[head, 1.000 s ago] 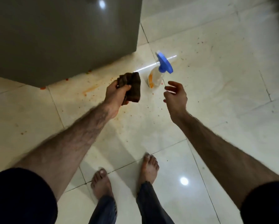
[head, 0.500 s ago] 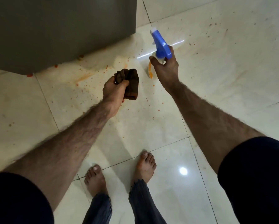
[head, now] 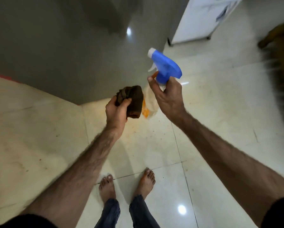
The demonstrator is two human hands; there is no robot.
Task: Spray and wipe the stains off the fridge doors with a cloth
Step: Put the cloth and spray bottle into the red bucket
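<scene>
Barely begun, by the look of it; tools in hand, nothing yet sprayed or wiped as far as can be judged. Grey fridge door (head: pixel 59 46) filling the upper left, glossy, with a ceiling light mirrored in it; no stains plainly visible on the part in view, though a red smear shows at its lower left edge; too dim to say more. Pale tiled floor (head: pixel 220 112) below, dotted with orange specks and an orange smear near the fridge's bottom corner; a separate mess, not the task's. White cabinet (head: pixel 202 18) at upper right, well apart. Bare feet (head: pixel 126 185) planted on the tiles just short of the fridge.

Right hand (head: pixel 168 96) wrapped round the neck of the spray bottle (head: pixel 164 66), raised in the air near the door; blue head pointing up and left toward the fridge; forefinger near the trigger, pull not evident; orange liquid low in the clear body. Left hand (head: pixel 116 111) clenched round a folded brown cloth (head: pixel 133 102), held just beside the bottle, clear of the door.

Left to do, in all likelihood: aiming, spraying, wiping, checking both doors.
</scene>
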